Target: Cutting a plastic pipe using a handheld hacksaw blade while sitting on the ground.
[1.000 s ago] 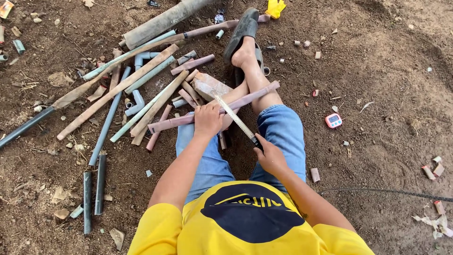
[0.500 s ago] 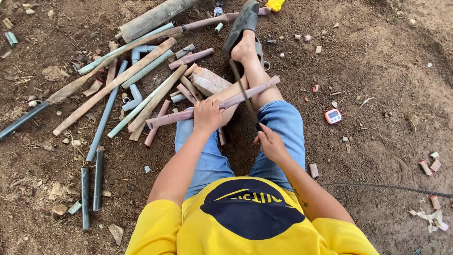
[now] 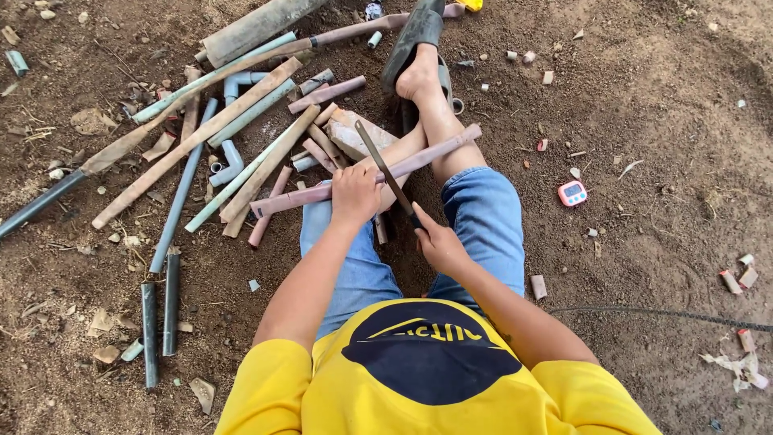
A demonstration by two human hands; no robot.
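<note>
Head view, looking straight down: a person in a yellow shirt [image 3: 435, 379] and rolled blue jeans [image 3: 483, 217] sits on bare earth, sawing a length of pipe. The left hand [image 3: 354, 193] is wrapped round a long pinkish pipe [image 3: 370, 173] and presses it down across the legs, seemingly so that the knees act as a bench and the pipe cannot roll. The right hand [image 3: 439, 242] is clenched on the dark handle of a narrow saw blade [image 3: 386, 173], which slants up and away from the body and crosses the pipe just beside the left hand's fingers; holding close to the cut appears to keep the pipe from chattering. One bare leg stretches forward, its foot [image 3: 419, 76] in a dark sandal [image 3: 415, 32].

To the person's left lies a heap of pipes [image 3: 233, 129], grey, brownish and pale blue, some with elbow joints, fanned out within arm's reach of the holding hand. Two short dark tubes [image 3: 161, 314] lie side by side nearer the body, apart from the heap. A wide grey pipe [image 3: 254, 28] rests at the top of the pile. On the right, well apart from the work, a small pink digital timer [image 3: 572, 193] sits face up on the soil, and short cut stubs [image 3: 538, 287] are scattered about, one just beside the right knee, others near the frame's right edge. A thin dark cable [image 3: 668, 316] runs across the ground behind the right arm
</note>
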